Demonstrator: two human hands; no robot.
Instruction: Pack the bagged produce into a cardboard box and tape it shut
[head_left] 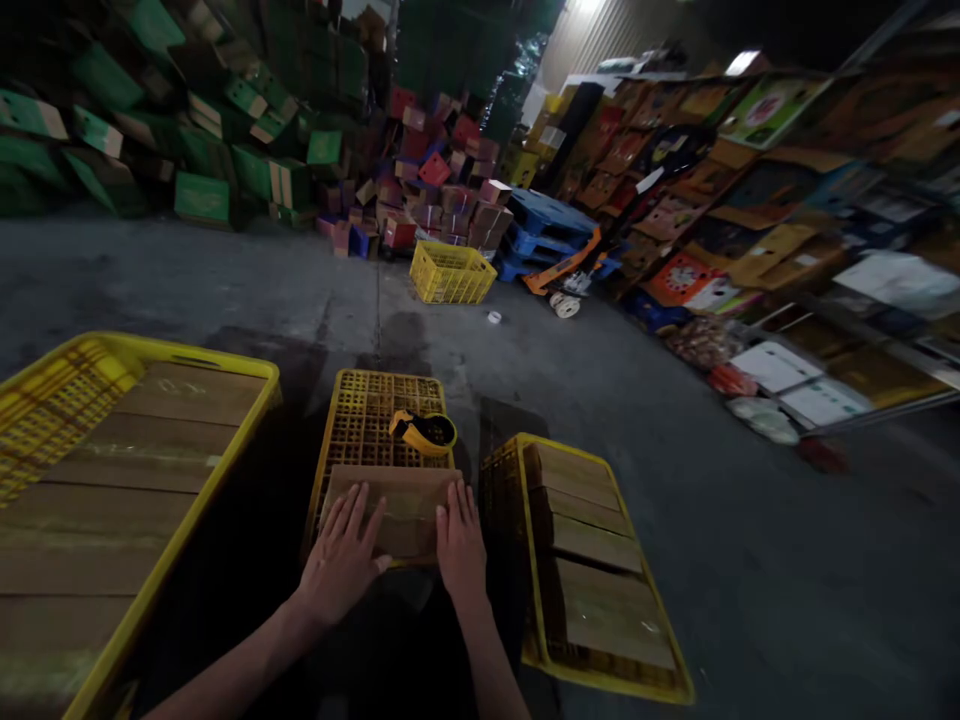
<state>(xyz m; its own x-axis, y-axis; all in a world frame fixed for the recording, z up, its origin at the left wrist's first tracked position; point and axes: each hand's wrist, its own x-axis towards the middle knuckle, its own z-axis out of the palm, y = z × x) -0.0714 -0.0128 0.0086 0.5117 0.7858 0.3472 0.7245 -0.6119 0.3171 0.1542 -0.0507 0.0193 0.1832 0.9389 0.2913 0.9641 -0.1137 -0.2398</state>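
Observation:
A closed brown cardboard box (411, 515) lies on an upturned yellow plastic crate (360, 408) in front of me. My left hand (341, 560) rests flat on the box's left part, its fingers spread. At the box's right end lies my right hand (460, 548), fingers stretched out along the edge and thumb on the top. Just beyond the box, a yellow and black tape dispenser (426, 436) sits on the crate's grid. The underside of the box is hidden.
Large yellow crates with cardboard boxes stand at my left (274, 385) and right (600, 462). Farther off are another yellow crate (452, 275), a white roll (493, 317), an orange pallet jack (566, 268) by blue pallets (551, 215), green box piles (202, 200) and loaded shelves.

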